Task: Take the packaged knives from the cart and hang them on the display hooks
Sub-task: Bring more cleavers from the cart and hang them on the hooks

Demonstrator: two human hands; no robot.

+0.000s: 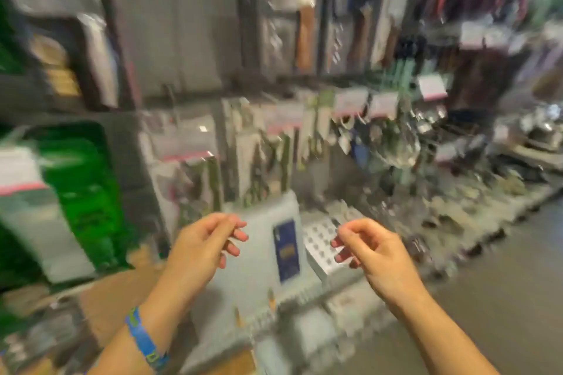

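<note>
The whole view is smeared by motion. My left hand (204,242) and my right hand (367,248) hover side by side in front of the display, fingers loosely curled, with nothing in either. Above them, packaged knives (199,183) hang from display hooks in clear packs with pink-edged header cards. More hanging packs (350,105) with pale labels fill the rail to the right. Between my hands stands a pale box with a dark blue label (285,250). The cart cannot be made out.
Green packages (80,192) and a cardboard box (115,298) sit at the left. A low shelf with small metal goods (457,204) runs to the right. The brown floor (502,298) lies at lower right. Tall hanging items fill the upper right.
</note>
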